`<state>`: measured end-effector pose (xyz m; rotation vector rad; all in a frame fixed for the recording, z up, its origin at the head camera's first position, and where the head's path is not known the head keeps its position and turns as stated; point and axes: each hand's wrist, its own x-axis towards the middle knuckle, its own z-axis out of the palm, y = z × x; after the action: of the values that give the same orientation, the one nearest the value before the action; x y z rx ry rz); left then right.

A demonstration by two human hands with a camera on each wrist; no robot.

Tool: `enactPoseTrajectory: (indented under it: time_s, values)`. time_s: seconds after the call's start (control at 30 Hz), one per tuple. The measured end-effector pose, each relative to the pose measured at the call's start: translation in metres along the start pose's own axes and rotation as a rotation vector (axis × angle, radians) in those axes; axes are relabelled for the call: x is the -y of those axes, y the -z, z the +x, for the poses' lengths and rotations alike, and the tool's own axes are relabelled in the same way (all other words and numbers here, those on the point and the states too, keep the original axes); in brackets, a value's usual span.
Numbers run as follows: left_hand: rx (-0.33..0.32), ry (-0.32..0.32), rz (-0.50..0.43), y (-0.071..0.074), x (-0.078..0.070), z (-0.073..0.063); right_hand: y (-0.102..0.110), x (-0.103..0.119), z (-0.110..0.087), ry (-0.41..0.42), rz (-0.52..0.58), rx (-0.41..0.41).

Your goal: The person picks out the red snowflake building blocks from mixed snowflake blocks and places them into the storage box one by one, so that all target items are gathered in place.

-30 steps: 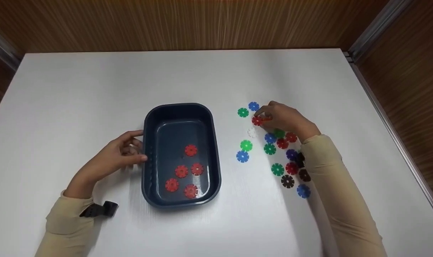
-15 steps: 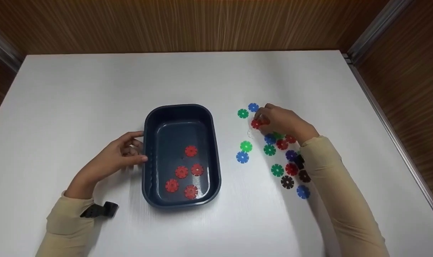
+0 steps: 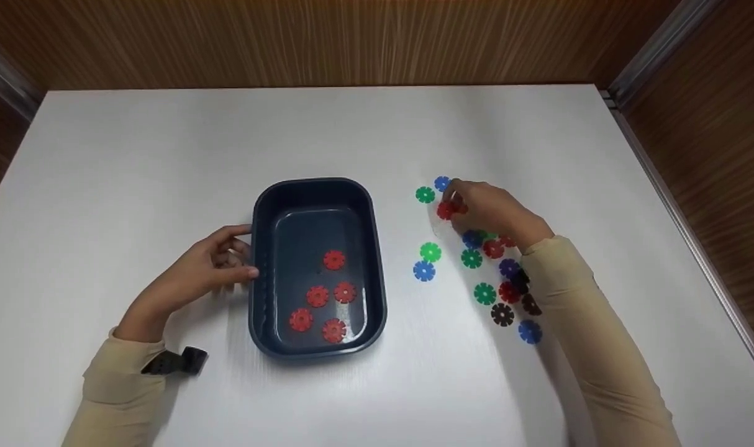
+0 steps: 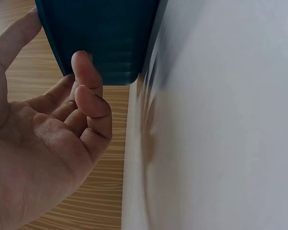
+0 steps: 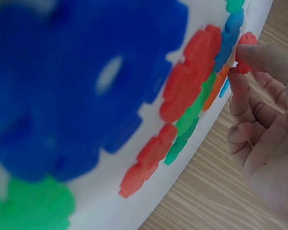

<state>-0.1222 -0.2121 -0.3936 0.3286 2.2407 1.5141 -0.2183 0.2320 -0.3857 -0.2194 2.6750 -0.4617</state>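
Observation:
My left hand touches the left side of a dark blue tray, thumb at the rim and a fingertip farther back; in the left wrist view the other fingers curl loosely beside its wall. Several red notched plastic discs lie in the tray's near half. On the right, thumb and index finger of my right hand pinch a red notched disc by its edge, beside a green disc and a blue disc. The fingers partly cover that disc.
Several mixed notched discs lie right of the tray, among them a light green one, a dark brown one and a blue one. Some are partly under the right forearm. Wood-patterned panels border the white table.
My right hand shifts slightly, its fingertips closing up on the red disc, which turns a little between them. Left hand and tray stay put.

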Motion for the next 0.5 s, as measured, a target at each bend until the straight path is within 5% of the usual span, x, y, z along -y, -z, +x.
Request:
enactPoseTrajectory:
  time_s: [0.5]
  values:
    - [0.003, 0.000, 0.013, 0.0009, 0.0045, 0.0000, 0.0002, 0.0003, -0.0084, 0.125, 0.203, -0.041]
